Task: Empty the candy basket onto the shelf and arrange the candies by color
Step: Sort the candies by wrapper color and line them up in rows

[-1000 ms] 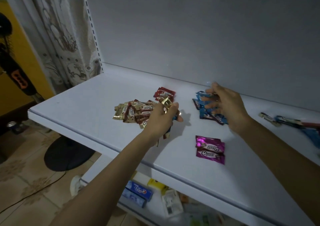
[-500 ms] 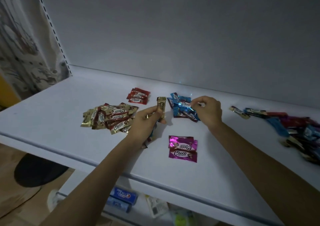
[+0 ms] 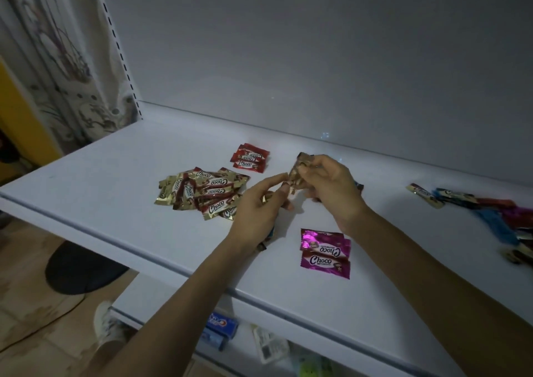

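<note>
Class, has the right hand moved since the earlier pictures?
Yes. Against the pink candies, the right hand has shifted left, meeting the left hand on a gold candy.

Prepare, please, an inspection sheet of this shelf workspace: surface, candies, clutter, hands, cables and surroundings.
Surface: white shelf board, candies lie on it in groups.
Job's things: pile of gold-brown wrapped candies; red wrapped candies; magenta wrapped candies; unsorted mixed candies at the right; blue wrapped candies mostly hidden behind the right hand; no basket seen.
Clutter: nothing seen.
Hands: right hand pinches one gold-wrapped candy; left hand holds a few candies.
Cables: thin dark cable on the floor.
Surroundings: patterned curtain, round dark base on the floor, boxes on the lower shelf.
</note>
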Action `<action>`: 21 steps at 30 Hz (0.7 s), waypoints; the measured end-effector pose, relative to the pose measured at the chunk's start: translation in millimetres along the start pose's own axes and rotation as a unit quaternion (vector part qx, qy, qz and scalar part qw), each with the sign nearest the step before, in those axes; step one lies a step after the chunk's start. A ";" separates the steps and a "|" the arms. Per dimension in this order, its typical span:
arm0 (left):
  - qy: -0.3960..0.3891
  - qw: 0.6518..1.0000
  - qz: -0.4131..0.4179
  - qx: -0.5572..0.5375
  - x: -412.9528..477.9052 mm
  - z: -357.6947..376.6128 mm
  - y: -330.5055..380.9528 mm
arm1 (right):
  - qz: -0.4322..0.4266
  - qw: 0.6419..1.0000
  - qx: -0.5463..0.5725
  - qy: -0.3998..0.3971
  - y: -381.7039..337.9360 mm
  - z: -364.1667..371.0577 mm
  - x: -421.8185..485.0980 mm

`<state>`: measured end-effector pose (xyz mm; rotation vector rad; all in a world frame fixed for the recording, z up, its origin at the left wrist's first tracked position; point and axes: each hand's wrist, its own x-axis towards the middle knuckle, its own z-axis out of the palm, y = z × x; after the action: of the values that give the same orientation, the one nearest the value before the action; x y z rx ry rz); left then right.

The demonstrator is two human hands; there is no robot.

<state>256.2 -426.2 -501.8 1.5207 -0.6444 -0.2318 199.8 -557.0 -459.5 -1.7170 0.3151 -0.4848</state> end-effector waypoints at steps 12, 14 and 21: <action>0.129 0.968 -0.084 -0.197 -15.5 -61.4 21.7 | 0.049 0.963 -0.256 -0.062 2.4 65.2 8.0; 0.115 0.938 -0.113 -0.308 -18.6 -69.5 21.4 | 0.075 0.961 -0.248 -0.093 -0.3 73.9 9.3; 0.145 0.816 -0.156 -0.537 -19.9 -79.2 29.4 | -0.030 0.953 -0.292 -0.080 -12.8 71.7 -15.6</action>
<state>274.2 -346.6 -472.2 0.5111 0.0492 -0.5000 220.1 -485.4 -460.0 -2.3329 0.3081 -0.3059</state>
